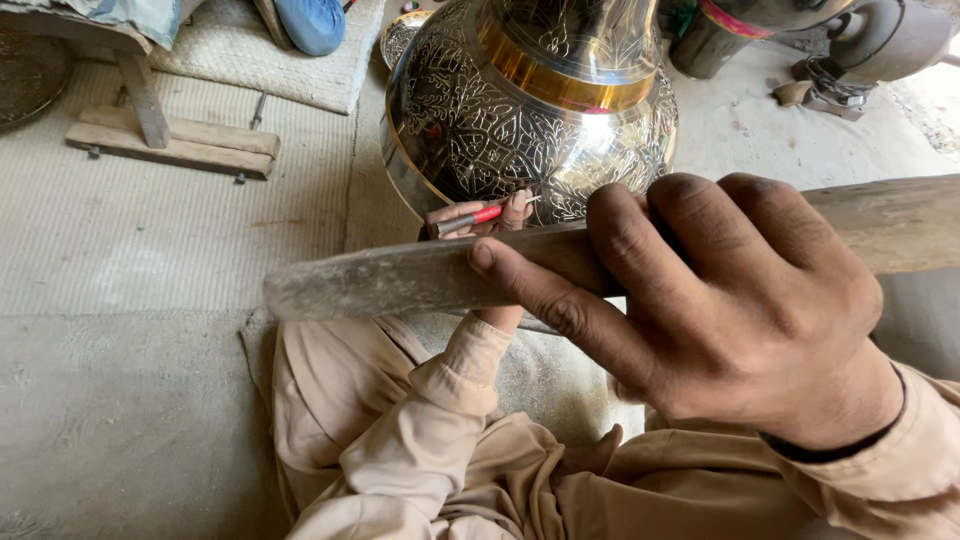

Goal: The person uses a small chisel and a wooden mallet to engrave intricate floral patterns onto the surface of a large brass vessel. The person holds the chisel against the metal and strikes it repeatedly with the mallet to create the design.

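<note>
Right hand: wrapped tight round a worn wooden mallet, thumb along the near side, fingers curled over the top. It's up close to the cam, so it blocks a lot of the view.

Left hand: pinched shut on a thin chisel w/ a red band, tip pressed against the lower belly of the vase. Sleeve runs up from the lap to it.

Vase: big brass piece, shiny, covered w/ fine leaf/floral engraving, gold band at the neck. Sits on the floor just in front of the person's knees, upright afaict, top cut off by the frame.

Step in hand: looks like chasing/engraving the pattern low on the belly. Chisel is set on the metal, mallet held raised above and nearer the cam, not touching the chisel head rn.

Next move needs (my guess): a short light tap square on the chisel end, left hand keeping the tip steady on the line so it doesn't skid across the polished surface. Curved wall = easy to slip imo.

Around: beige ribbed floor mat, wooden block stand at upper left, a second dark vessel w/ a pink band and some round grey metal thing at upper right. Someone's blue-clad knee at the top edge.

Can't tell: exact chisel tip shape, too small.
</note>
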